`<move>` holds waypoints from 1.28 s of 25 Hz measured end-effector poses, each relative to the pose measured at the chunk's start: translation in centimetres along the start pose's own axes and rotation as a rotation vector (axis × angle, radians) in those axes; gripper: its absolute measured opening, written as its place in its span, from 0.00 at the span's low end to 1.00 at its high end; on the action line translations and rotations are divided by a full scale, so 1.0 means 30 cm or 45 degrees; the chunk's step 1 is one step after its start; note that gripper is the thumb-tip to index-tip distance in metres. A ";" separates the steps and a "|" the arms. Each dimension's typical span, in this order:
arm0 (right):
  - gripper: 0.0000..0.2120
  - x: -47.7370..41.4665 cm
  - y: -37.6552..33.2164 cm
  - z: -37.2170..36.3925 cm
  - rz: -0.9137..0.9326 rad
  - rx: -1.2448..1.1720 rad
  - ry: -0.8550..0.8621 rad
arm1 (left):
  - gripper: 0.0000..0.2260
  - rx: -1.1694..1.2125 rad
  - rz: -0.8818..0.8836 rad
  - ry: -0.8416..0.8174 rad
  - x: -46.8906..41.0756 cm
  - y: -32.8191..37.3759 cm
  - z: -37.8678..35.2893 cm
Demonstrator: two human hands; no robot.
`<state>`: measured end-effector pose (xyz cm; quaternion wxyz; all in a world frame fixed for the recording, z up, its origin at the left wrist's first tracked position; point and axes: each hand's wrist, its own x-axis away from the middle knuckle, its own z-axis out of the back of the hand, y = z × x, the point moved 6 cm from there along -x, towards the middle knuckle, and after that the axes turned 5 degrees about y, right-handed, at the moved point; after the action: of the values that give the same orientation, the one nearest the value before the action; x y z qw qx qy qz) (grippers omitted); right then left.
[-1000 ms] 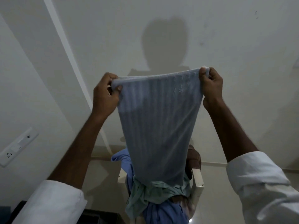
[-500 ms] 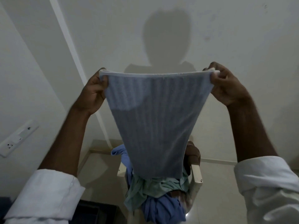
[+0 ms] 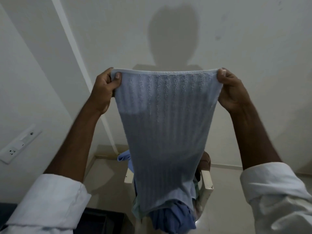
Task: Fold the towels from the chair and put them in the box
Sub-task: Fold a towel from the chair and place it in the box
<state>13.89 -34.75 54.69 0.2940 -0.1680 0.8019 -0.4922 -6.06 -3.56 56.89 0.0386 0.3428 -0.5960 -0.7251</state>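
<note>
Head view: the left hand (image 3: pixel 104 92) and right hand (image 3: pixel 231 92) are each clamped in a pinch grip on a top corner of the blue towel (image 3: pixel 165 132), stretched flat for folding above the chair (image 3: pixel 206 183); the box (image 3: pixel 101 220) is seen lower left.

We have spread our left hand (image 3: pixel 104 89) and right hand (image 3: pixel 232 91) wider, pulling the towel's (image 3: pixel 165 125) sagging top edge taut and level.
</note>
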 end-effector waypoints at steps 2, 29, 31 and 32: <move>0.10 -0.013 0.027 0.027 -0.060 0.034 0.101 | 0.07 0.011 0.052 0.048 -0.018 -0.040 -0.014; 0.15 -0.010 0.069 -0.566 0.632 0.919 0.042 | 0.29 -0.481 0.498 -0.427 0.310 -0.482 -0.111; 0.17 -0.028 0.004 -0.551 0.682 0.884 0.125 | 0.35 -0.590 0.540 -0.523 0.401 -0.625 -0.122; 0.18 -0.037 -0.027 -0.540 0.703 0.865 0.166 | 0.37 -0.656 0.525 -0.561 0.446 -0.686 -0.125</move>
<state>4.41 -23.31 61.30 0.4019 0.1902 0.6262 -0.6404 -6.97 -7.01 32.33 0.1395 0.0314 -0.4448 -0.8841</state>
